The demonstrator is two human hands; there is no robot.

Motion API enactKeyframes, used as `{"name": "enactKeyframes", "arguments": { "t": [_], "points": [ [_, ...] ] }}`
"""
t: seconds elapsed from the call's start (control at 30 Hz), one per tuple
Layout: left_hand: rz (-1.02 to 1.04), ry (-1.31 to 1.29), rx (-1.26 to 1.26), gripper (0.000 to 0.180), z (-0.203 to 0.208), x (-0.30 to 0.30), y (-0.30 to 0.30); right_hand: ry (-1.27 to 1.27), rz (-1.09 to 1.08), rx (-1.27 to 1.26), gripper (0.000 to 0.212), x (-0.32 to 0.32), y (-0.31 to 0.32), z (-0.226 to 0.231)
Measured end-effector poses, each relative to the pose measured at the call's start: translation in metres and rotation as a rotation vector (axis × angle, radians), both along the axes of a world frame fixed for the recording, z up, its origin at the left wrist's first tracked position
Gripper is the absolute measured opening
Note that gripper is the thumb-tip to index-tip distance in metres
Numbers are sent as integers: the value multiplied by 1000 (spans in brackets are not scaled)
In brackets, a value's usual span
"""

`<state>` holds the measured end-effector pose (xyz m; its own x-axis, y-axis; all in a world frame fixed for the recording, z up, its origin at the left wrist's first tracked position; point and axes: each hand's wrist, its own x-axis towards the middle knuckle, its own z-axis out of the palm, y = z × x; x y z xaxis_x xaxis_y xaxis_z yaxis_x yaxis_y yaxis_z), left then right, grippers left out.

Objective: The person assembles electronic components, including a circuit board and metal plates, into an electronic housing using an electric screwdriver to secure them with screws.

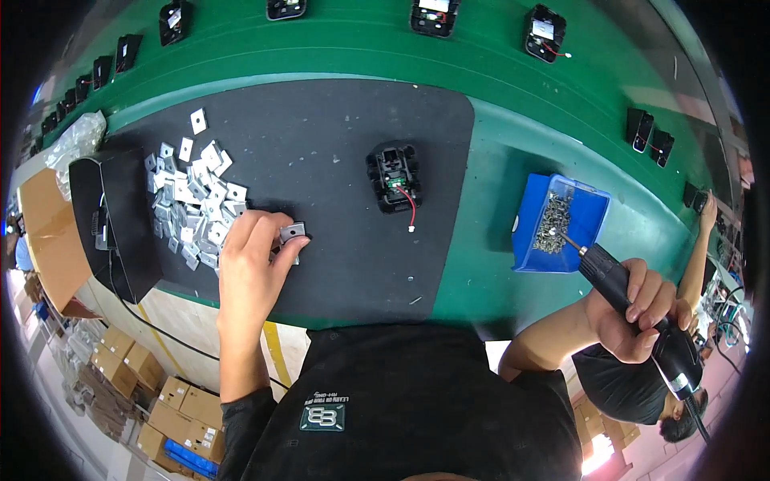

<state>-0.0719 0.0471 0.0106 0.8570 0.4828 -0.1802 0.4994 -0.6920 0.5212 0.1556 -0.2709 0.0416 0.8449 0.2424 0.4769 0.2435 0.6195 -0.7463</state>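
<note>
My left hand (257, 248) pinches a small square metal plate (292, 232) with a hole in its middle, held above the black mat. Left of that hand lies a heap of similar silvery plates (192, 192). My right hand (634, 313) is wrapped round a black electric screwdriver (609, 276). Its bit tip reaches into a blue bin (524, 232) of small screws (552, 224); whether a screw sits on the tip is too small to tell. Between my hands, a black plastic housing (393, 178) rests on the mat, a red wire with a white connector trailing from it.
Across the far side runs a green conveyor belt (345, 48) carrying several black housings (545, 32). A black box (116, 224) and an open carton (50, 232) stand at the left. Another person's hand (706, 206) touches a housing at the far right.
</note>
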Motion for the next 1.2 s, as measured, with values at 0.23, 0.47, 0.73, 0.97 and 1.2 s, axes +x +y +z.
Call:
{"name": "enactKeyframes", "arguments": {
  "t": [0.23,0.47,0.73,0.97,1.2],
  "points": [
    [-3,-246,-81,22,8,33,-15,15,72,127,43,1,2,1],
    [-59,-390,-59,23,-3,82,-34,4,62,106,44,-6,12,-6],
    [-116,-315,-55,27,-15,98,-26,31,67,145,41,-5,13,-9],
    [39,-178,-382,46,-9,111,-28,18,65,191,47,-4,15,2],
    [-564,-622,68,44,14,100,-47,-3,298,337,42,-6,37,8]
  ]
}}
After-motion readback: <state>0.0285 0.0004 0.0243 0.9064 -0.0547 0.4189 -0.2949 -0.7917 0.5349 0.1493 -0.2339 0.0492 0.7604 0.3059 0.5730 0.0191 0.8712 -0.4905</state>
